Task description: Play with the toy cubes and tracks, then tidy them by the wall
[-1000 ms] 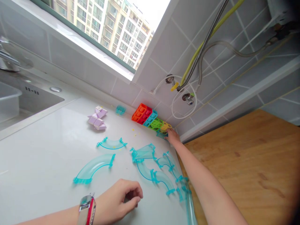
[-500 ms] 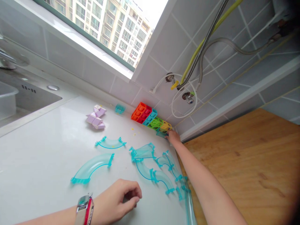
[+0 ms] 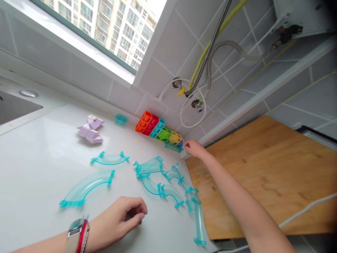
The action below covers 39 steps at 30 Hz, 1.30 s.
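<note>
My right hand (image 3: 194, 148) reaches across the white counter (image 3: 39, 158) to the far corner. Its bent fingers pinch the end of a small teal block (image 3: 173, 146) that lies under the yellow cube (image 3: 175, 137) ending a row of coloured cubes (image 3: 150, 125) against the tiled wall. My left hand (image 3: 119, 217), with a watch on its wrist, rests on the counter near me. Its fingers are curled in, and nothing shows in them. Between the hands lie several clear teal curved track pieces (image 3: 86, 186), some of them linked (image 3: 168, 182).
A pile of lilac blocks (image 3: 90, 129) and a loose teal block (image 3: 121, 119) lie at the back. A wooden board (image 3: 263, 168) adjoins the counter on the right. Hoses and valves (image 3: 195, 91) hang on the wall above the cubes. A sink corner (image 3: 15, 105) is far left.
The view has swung right, so the sink has slid out of sight. My right hand stays at the teal block by the yellow cube, and my left hand stays curled on the counter.
</note>
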Tool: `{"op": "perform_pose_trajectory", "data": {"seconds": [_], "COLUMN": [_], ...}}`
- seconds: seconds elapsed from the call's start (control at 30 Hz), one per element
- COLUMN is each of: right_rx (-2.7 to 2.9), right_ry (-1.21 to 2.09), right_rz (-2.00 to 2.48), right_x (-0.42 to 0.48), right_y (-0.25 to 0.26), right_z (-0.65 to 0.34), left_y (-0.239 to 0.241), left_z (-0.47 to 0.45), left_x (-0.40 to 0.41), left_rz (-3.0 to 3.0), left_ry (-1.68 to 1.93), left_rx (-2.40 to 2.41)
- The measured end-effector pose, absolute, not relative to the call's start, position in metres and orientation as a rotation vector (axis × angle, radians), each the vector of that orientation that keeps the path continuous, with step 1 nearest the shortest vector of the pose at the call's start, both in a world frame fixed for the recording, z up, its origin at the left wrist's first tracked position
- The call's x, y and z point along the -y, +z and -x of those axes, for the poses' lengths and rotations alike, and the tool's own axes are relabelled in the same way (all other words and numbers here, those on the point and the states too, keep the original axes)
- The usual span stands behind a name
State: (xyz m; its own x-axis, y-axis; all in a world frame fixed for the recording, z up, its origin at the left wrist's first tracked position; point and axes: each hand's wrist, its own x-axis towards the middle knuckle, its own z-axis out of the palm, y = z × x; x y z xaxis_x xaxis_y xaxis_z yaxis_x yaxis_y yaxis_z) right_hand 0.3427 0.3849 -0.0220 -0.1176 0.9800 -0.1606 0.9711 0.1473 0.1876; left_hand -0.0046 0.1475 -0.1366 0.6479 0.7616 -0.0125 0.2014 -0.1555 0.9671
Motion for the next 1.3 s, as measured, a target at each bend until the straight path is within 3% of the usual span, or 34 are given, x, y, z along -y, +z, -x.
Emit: {"op": "perform_pose_trajectory", "data": {"seconds": [0.23,0.57,0.97,1.3], "right_rx": [-1.971,-2.016,-2.311,-2.519], "right_ry": [-0.289,-0.487,-0.840,-2.104], "right_rz": [-1.761,-1.845,-2.138,-2.332], "right_x": [-0.327,-0.286,-0.269,-0.215], "right_y": [-0.046,-0.067,-0.040,-0.029], "right_z": [-0.348,-0.348,-0.352,-0.337], "left_y": [-0.139,-0.137,-0.142,-0.142], "left_z": [0.005,0.005,0.004,0.005], "left_x": [-0.149,-0.149,-0.150,-0.151], "left_rz": [-1.739,-1.732,-1.655,-1.665], "left_ry": [0.586,0.582,0.604,0.611], "left_rx": [-0.810,-0.806,-0.783,-0.801]}}
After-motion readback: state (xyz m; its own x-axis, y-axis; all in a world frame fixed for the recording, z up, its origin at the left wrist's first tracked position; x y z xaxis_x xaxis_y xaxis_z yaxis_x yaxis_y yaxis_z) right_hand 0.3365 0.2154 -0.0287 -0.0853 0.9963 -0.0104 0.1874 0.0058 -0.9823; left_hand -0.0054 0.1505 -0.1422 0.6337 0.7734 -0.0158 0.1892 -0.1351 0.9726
